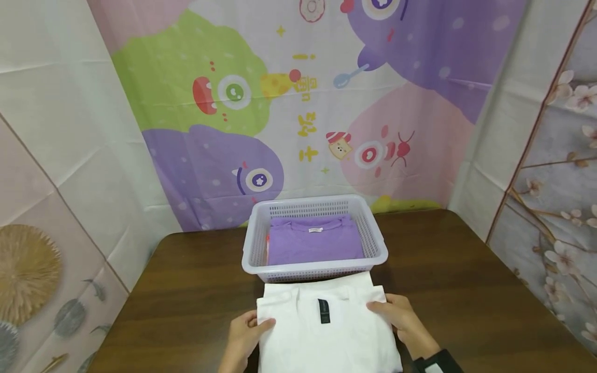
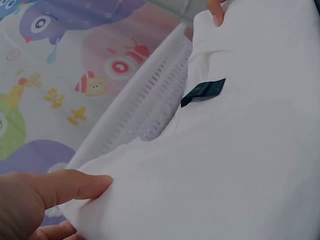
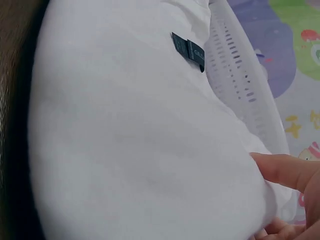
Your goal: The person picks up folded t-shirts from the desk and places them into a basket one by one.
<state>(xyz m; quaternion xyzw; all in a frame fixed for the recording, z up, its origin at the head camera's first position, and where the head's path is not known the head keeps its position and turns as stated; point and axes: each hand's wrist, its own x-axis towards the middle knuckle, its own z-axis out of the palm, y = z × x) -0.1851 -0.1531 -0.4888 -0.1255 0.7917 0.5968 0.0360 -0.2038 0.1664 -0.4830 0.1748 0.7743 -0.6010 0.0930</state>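
A folded white T-shirt (image 1: 333, 336) with a dark neck label (image 1: 324, 311) lies at the near side of the basket, in front of the person. My left hand (image 1: 245, 334) pinches its far left corner, thumb on top and the other fingers beneath. At the far right corner my right hand (image 1: 404, 318) pinches the cloth in the same manner. Both wrist views show the thumbs pressed on the white fabric, with the fingers partly hidden under it. Beyond the shirt stands a white plastic basket (image 1: 314, 268) holding a folded purple T-shirt (image 1: 317, 246).
A brown wooden table (image 1: 196, 290) carries everything. An orange-red edge of cloth (image 1: 268, 248) shows beside the purple shirt inside the basket. Behind the table hangs a cartoon-printed curtain (image 1: 298, 176), and patterned cloth hangs at both sides.
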